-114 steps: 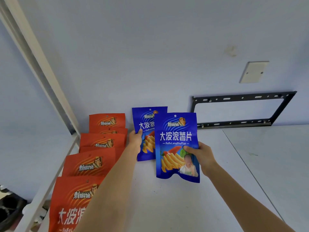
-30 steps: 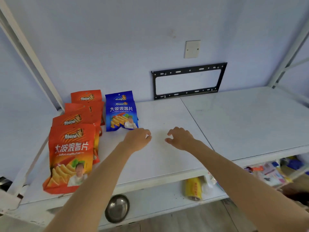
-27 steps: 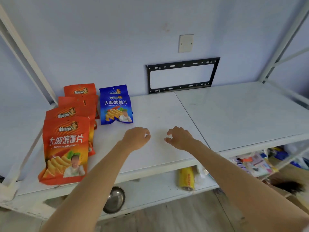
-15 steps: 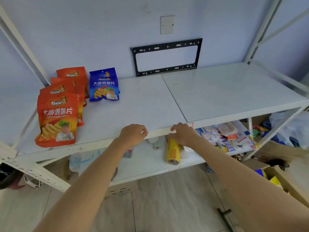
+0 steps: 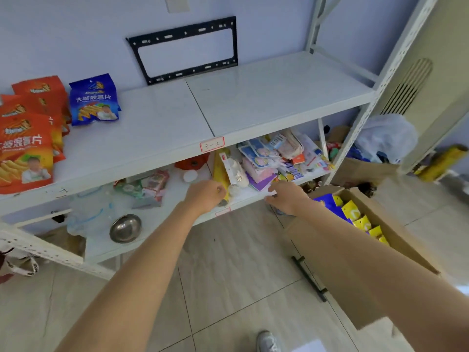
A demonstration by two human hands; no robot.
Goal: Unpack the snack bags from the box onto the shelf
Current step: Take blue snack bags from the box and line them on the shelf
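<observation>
Several orange snack bags [image 5: 24, 148] stand in a row at the left end of the white shelf [image 5: 266, 97], with blue snack bags [image 5: 95, 102] beside them near the wall. On the floor at the right sits an open cardboard box [image 5: 380, 224] holding blue and yellow bags [image 5: 352, 212]. My left hand [image 5: 205, 195] and my right hand [image 5: 288, 198] hang in front of the lower shelf with fingers loosely curled, holding nothing. The right hand is close to the box's left corner.
The lower shelf [image 5: 177, 191] carries a metal bowl [image 5: 125, 227], a yellow roll [image 5: 220, 174], packets and stationery. A black bracket [image 5: 185, 49] hangs on the wall. A second carton with a plastic bag [image 5: 385, 141] stands behind the shelf post. My shoe [image 5: 267, 341] shows on the tiled floor.
Both hands let go of the blue bags on the shelf and came down past its front edge. My view swung down and right, bringing the box on the floor into sight.
</observation>
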